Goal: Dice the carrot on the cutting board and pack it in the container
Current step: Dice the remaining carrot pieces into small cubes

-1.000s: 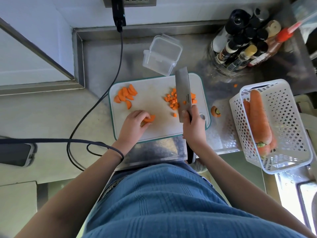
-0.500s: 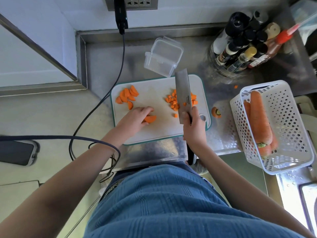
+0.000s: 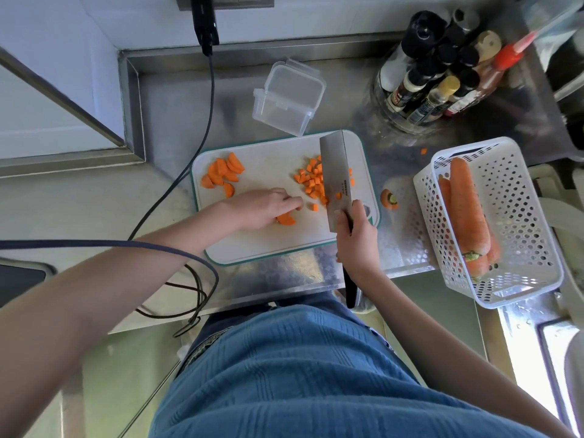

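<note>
head | steel counter [image 3: 177, 99]; cutting board [image 3: 271, 245] | left hand [image 3: 259, 208] grip holds carrot piece [image 3: 286, 220]; right hand [image 3: 357, 238] grips cleaver [image 3: 336, 175]

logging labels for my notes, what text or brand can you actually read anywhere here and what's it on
None can be read.
Cleaver blade: a dark printed mark near the handle, too blurred to read.
Seasoning bottles: printed labels, too small and blurred to read.
Clear container, cutting board, white basket: no text visible.

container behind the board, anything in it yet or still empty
Empty: the clear container stands open behind the cutting board, bare inside; the carrot dice all lie on the board.
</note>
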The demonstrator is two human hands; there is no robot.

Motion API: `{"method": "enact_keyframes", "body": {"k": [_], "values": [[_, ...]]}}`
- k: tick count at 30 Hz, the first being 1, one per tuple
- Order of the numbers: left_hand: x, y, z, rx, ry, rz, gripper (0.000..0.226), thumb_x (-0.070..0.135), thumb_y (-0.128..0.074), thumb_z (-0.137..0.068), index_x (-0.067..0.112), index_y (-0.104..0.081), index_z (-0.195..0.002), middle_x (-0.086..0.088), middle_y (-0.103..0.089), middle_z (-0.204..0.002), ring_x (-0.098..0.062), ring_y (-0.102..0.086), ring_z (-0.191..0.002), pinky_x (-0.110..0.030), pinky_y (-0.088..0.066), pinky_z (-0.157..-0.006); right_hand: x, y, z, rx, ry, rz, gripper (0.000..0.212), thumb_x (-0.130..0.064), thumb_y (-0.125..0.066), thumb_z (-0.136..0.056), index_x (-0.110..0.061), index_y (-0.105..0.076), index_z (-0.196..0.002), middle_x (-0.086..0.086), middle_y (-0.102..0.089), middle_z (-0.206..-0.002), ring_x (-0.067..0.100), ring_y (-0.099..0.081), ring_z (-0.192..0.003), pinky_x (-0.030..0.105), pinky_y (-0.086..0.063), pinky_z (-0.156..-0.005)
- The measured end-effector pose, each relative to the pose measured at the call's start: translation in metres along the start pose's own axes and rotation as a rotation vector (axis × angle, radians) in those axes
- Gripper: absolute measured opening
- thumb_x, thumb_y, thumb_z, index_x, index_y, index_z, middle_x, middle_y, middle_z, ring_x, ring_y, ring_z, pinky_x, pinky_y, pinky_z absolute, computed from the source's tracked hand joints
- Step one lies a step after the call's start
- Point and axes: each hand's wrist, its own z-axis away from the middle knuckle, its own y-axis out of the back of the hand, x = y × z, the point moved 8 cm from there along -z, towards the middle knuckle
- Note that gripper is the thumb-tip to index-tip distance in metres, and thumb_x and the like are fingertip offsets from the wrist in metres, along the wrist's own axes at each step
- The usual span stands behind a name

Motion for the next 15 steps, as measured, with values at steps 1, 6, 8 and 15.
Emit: {"method": "enact_keyframes", "body": {"k": [1, 6, 8, 15], "values": [[0.000, 0.002, -0.002, -0.030, -0.019, -0.013, 0.055, -0.010, -0.052, -0.078, 0.015, -0.039, -0.126, -0.015, -0.053, -0.099, -0.033, -0.055, -0.088, -0.044, -0.050, -0.067, 0.001, -0.001, 0.001, -0.003, 0.002, 0.009, 0.023, -0.023, -0.039, -0.101, -0.018, -0.030, -0.081, 0.005, -0.045, -0.063, 0.032, -0.046, -0.053, 0.055, -0.049, -0.049], [-0.013, 0.014, 0.007, 0.059, 0.051, 0.164, 0.072, -0.004, -0.069, -0.075, 0.016, -0.040, -0.138, -0.009, -0.051, -0.128, -0.024, -0.046, -0.118, -0.039, -0.044, -0.094, -0.002, -0.012, 0.006, -0.049, 0.032, 0.044, 0.016, -0.022, -0.039, -0.100, -0.015, -0.034, -0.087, 0.003, -0.045, -0.059, 0.035, -0.049, -0.055, 0.050, -0.051, -0.050], [-0.027, 0.009, 0.026, 0.155, 0.186, 0.271, 0.080, 0.003, -0.075, -0.073, 0.020, -0.037, -0.142, -0.004, -0.047, -0.136, -0.020, -0.043, -0.124, -0.032, -0.037, -0.103, -0.003, -0.020, 0.006, -0.091, 0.029, 0.057, 0.014, -0.023, -0.038, -0.101, -0.015, -0.035, -0.090, 0.005, -0.047, -0.059, 0.033, -0.048, -0.053, 0.043, -0.044, -0.048], [-0.028, -0.013, 0.041, 0.346, 0.401, 0.409, 0.067, 0.010, -0.077, -0.073, 0.009, -0.047, -0.133, -0.010, -0.052, -0.128, -0.025, -0.048, -0.119, -0.031, -0.037, -0.100, -0.012, -0.045, 0.005, -0.249, 0.055, 0.201, 0.011, -0.029, -0.033, -0.103, -0.019, -0.035, -0.099, 0.011, -0.058, -0.073, 0.032, -0.053, -0.062, 0.035, -0.039, -0.051]]}}
